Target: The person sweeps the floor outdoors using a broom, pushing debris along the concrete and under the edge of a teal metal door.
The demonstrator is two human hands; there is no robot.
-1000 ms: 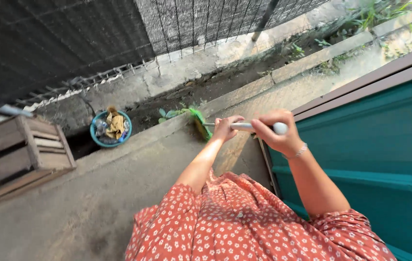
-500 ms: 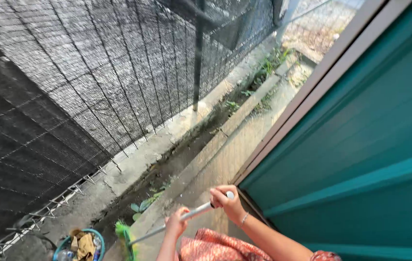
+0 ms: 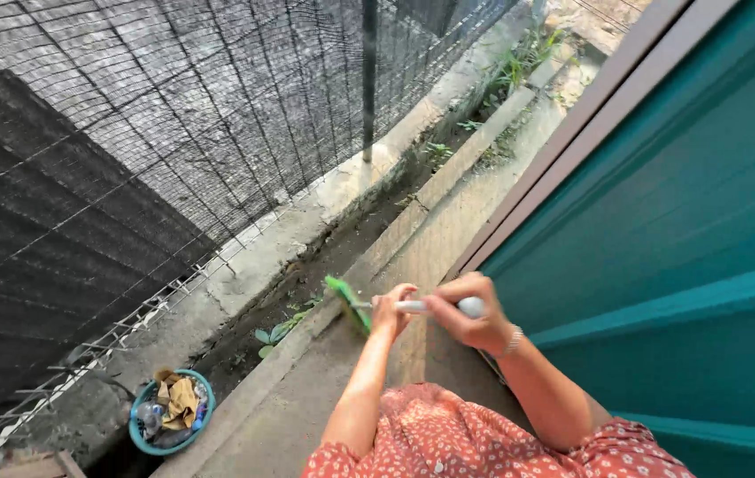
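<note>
Down by the concrete curb [image 3: 413, 226], both hands are wrapped tight round a broom [image 3: 395, 306]. Its long stick runs L–R, w/ the green head [image 3: 347, 302] pointing L at the dirt ditch [image 3: 306, 283]. Left hand [image 3: 390, 310] sits nearer the head; right hand [image 3: 468, 312] grips the stick's end.

Broom [image 3: 346, 303] in both hands, fence [image 3: 174, 133] left, door [image 3: 661, 221] right, bucket [image 3: 170, 412] lower left.
</note>
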